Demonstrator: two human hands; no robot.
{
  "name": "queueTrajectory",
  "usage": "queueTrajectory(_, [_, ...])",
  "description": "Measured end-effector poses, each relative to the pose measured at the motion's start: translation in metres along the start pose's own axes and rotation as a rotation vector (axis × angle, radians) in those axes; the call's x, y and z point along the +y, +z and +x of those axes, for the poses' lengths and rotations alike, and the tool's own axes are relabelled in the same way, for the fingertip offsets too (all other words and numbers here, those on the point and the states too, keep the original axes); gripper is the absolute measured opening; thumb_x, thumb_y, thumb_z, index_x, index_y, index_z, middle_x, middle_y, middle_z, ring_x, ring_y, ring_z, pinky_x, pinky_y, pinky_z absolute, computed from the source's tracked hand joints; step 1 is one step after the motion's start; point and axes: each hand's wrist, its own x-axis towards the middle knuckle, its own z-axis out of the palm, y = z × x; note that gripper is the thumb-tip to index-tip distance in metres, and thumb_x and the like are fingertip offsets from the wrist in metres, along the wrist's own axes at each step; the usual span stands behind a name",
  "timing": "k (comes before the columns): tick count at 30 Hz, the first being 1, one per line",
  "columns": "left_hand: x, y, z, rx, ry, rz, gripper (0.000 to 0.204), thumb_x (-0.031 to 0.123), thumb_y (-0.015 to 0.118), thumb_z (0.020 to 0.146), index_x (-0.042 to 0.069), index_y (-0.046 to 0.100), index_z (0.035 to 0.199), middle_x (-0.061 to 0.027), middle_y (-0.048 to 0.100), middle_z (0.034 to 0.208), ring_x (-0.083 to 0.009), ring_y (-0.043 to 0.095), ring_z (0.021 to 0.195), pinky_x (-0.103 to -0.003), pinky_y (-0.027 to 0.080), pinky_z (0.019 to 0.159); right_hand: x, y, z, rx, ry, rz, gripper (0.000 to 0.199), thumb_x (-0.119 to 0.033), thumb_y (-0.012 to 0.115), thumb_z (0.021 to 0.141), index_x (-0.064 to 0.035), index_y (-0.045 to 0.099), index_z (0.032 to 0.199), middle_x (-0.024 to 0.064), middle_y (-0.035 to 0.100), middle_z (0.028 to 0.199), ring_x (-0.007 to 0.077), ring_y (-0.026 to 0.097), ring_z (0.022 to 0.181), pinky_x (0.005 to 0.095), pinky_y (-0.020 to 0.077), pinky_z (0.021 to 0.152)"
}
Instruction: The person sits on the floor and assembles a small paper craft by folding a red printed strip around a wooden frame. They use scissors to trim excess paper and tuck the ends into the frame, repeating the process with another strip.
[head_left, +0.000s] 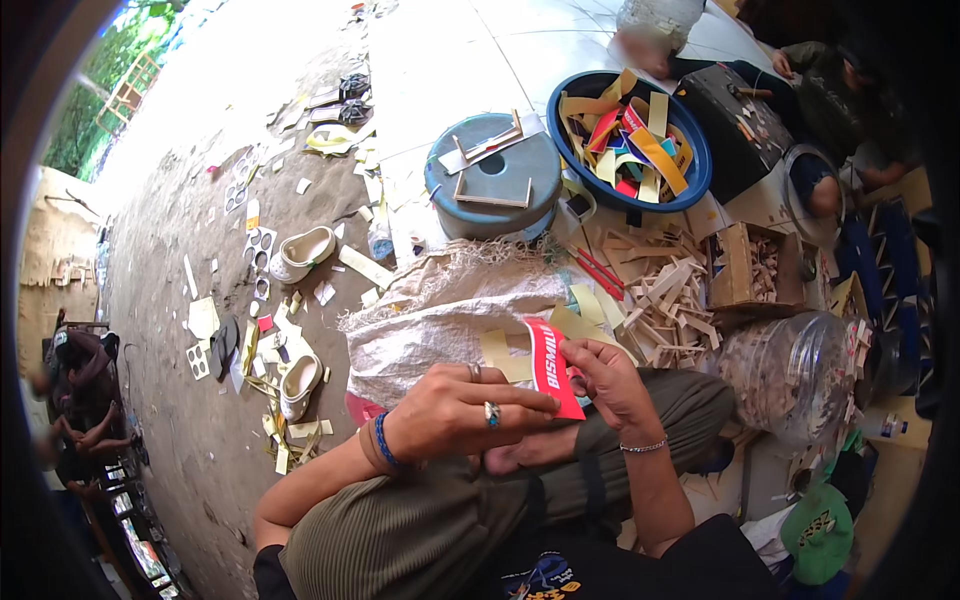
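Note:
A red card strip with white lettering is held up over my crossed legs, slightly bent. My left hand, with rings on its fingers, reaches across to the strip's lower part. Its fingers lie together along the near side, and the thumb is hidden. At the strip's right edge, my right hand pinches it between thumb and fingers. Pale yellow card pieces lie just beyond my hands, on and beside a white woven sack.
A blue basin full of coloured strips stands far right of an upturned grey-blue tub bearing small wooden frames. Wood pieces, a cardboard box and a clear plastic jar crowd the right. Clogs and scraps lie left; other people sit around.

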Motion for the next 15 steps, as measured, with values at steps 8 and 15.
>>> queueTrajectory(8, [-0.008,0.013,0.000,-0.186,0.037,0.195,0.039,0.021,0.071,0.077,0.016,0.069,0.116,-0.0005,0.066,0.133,-0.0205,0.071,0.093,-0.033,0.058,0.073,-0.003,-0.002,-0.011,0.183,-0.310,-0.129,0.013,-0.018,0.069,0.101,-0.0052,0.069,0.102,-0.0045,0.066,0.089,0.0002,0.049,0.066,0.0183,0.0372,0.058])
queueTrajectory(15, [-0.054,0.016,0.021,-0.100,0.041,0.405,0.040,0.015,0.072,0.085,0.015,0.065,0.124,-0.0029,0.070,0.123,-0.0204,0.070,0.102,-0.032,0.056,0.074,-0.016,-0.022,-0.018,0.481,-0.540,-0.556,0.021,-0.020,0.071,0.100,0.0009,0.068,0.098,-0.0003,0.067,0.086,0.0031,0.057,0.075,0.0219,0.0476,0.062])
